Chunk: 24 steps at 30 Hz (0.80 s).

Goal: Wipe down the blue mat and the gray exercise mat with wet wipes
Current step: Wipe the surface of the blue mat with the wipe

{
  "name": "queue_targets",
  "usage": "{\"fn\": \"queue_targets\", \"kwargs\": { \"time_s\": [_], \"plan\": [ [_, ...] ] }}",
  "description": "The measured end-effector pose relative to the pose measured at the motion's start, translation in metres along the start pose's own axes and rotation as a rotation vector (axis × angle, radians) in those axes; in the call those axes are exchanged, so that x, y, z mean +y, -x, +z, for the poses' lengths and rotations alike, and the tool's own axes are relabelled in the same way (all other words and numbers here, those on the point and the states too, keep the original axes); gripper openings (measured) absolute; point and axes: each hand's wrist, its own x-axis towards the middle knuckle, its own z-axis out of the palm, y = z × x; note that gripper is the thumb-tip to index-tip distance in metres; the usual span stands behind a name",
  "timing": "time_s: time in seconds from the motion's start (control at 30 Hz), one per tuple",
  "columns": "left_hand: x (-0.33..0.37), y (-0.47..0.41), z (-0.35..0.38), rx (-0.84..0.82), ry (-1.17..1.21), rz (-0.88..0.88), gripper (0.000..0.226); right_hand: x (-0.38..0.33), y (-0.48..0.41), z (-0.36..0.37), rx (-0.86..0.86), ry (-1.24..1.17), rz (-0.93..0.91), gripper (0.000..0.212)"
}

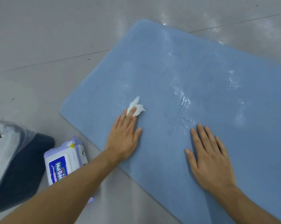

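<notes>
A blue mat lies on the grey floor, with wet shiny streaks across its middle and right. My left hand lies flat on the mat's near left part, its straight fingers pressing a crumpled white wet wipe onto the surface. My right hand rests flat on the mat further right, fingers spread, holding nothing. A dark grey mat lies at the left edge of the view, partly hidden.
A purple and white pack of wet wipes lies on the floor just left of the blue mat, partly under my left forearm. A clear plastic bag with white material sits over the dark mat. Grey floor surrounds everything.
</notes>
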Motion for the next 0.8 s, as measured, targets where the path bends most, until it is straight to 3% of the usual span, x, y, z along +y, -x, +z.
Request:
{"fn": "queue_targets", "kwargs": {
  "time_s": [0.1, 0.2, 0.27, 0.47, 0.57, 0.7, 0.8],
  "plan": [
    [-0.034, -0.03, -0.013, -0.006, 0.025, -0.169, 0.075, -0.001, -0.001, 0.001, -0.007, -0.001, 0.007, 0.068],
    [-0.031, -0.044, -0.011, 0.001, 0.056, -0.126, 0.076, -0.002, -0.001, 0.0, 0.002, -0.004, 0.011, 0.067],
    [-0.006, -0.044, -0.004, -0.004, 0.068, -0.024, 0.073, -0.003, -0.001, 0.0, 0.008, -0.006, 0.008, 0.066],
    [0.102, 0.002, 0.017, -0.101, 0.06, 0.521, 0.07, 0.001, -0.001, 0.002, 0.033, -0.022, 0.025, 0.061],
    [0.109, 0.018, 0.022, -0.119, -0.019, 0.628, 0.066, 0.001, -0.001, 0.002, 0.035, -0.018, 0.024, 0.061],
    [0.068, -0.023, 0.01, -0.117, -0.033, 0.557, 0.065, -0.002, -0.002, 0.001, 0.031, -0.016, 0.051, 0.063],
    [0.037, -0.07, -0.006, -0.063, 0.017, 0.327, 0.066, -0.003, -0.002, -0.001, 0.013, -0.004, 0.058, 0.064]
  ]
}}
